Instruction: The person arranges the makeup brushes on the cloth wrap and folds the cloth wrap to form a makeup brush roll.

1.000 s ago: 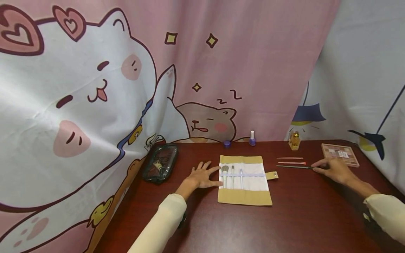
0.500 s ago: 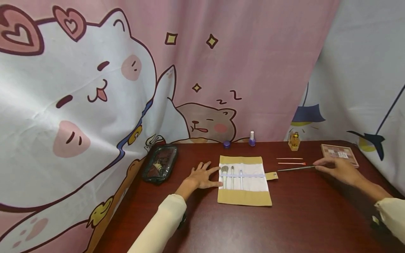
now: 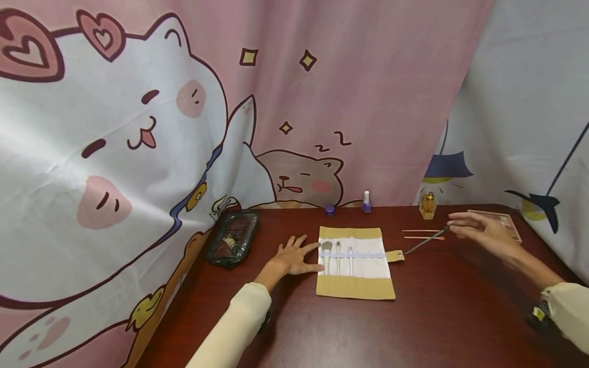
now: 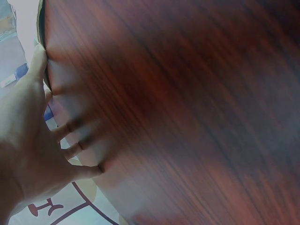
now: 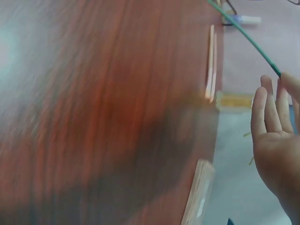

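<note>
Carry step, I reckon: your right hand [image 3: 488, 235]'s pinching the green stick [image 3: 424, 242] right of the brush roll [image 3: 356, 287], left hand [image 3: 292, 258]'s spread at the roll's edge, so probably aim for the purple band [image 3: 369, 255] next.

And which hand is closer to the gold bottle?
The right hand: it's near the gold bottle, to its right, pinching a green stick. The left hand is farther, to the bottle's left, touching the brush roll.

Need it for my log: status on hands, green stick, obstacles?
Right hand: grip on green stick, tilted. Left hand: spread at left edge of brush roll. Between stick and roll: only strap seen.
</note>
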A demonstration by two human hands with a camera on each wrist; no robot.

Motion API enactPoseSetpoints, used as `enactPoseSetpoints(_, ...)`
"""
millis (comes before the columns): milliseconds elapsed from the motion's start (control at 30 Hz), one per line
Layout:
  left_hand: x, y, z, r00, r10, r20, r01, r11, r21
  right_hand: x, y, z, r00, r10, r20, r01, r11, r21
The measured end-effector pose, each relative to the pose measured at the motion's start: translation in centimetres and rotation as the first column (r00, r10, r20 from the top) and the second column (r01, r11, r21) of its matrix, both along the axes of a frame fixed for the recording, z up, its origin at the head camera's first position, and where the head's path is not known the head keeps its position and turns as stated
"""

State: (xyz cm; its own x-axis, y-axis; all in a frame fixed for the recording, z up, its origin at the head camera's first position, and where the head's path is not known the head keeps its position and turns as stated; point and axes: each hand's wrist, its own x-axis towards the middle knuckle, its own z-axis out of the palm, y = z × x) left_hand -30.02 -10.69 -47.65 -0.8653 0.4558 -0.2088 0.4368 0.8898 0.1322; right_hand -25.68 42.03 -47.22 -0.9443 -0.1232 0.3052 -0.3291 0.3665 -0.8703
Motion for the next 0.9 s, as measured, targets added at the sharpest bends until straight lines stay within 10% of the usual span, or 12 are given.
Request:
enactPoseSetpoints(267,0.0,0.0,0.0,1.000,0.001,0.002,-0.001,1.000,0.007,-1.1,-2.8,2.0,1.000,0.007,0.017,-0.005,0.991,-0.137)
enactPoseSetpoints(900,0.0,-0.1,-0.1,1.000,-0.001,-0.001,0.001,1.000,0.005,-3.1,-9.3,5.0,0.997,-0.049,-0.066,0.059,0.986,0.158)
